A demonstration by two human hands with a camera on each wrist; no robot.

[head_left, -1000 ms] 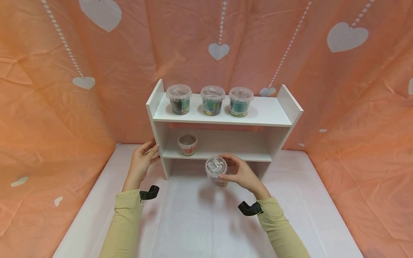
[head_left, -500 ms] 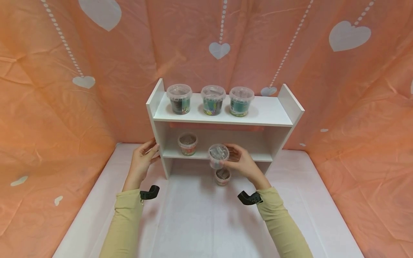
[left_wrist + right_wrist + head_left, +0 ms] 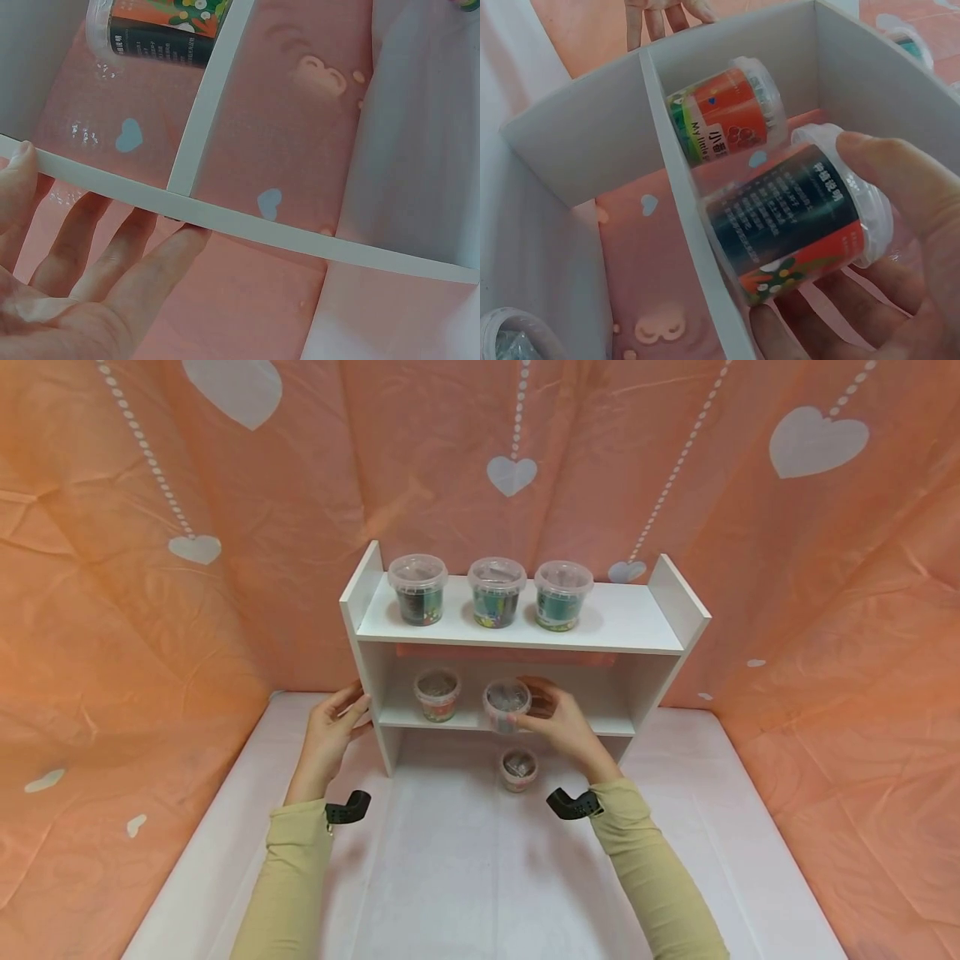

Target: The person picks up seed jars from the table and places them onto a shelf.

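Observation:
My right hand [image 3: 562, 727] grips a clear plastic tub [image 3: 501, 717] with a lid, thumb at the lid side and fingers around the far side. The tub overlaps the front of the middle shelf board; its dark, orange-red label [image 3: 787, 225] shows in the right wrist view. To its left on that shelf stands a similar tub [image 3: 437, 700] with a red label. My left hand [image 3: 330, 739] touches the left side panel of the white shelf unit [image 3: 517, 643]; in the left wrist view its fingers [image 3: 150, 277] reach the panel and the thumb tip lies on its edge.
Three tubs with green and dark labels stand on the top board, the middle one [image 3: 495, 602] among them. Another lidded tub [image 3: 518, 770] stands on the white tabletop [image 3: 435, 868] below the middle board. An orange cloth [image 3: 420, 468] with hearts surrounds the area.
My right hand has carried the tub up and forward from in front of the unit to the middle shelf, uncovering the tub on the table. The left hand has stayed at the side panel.

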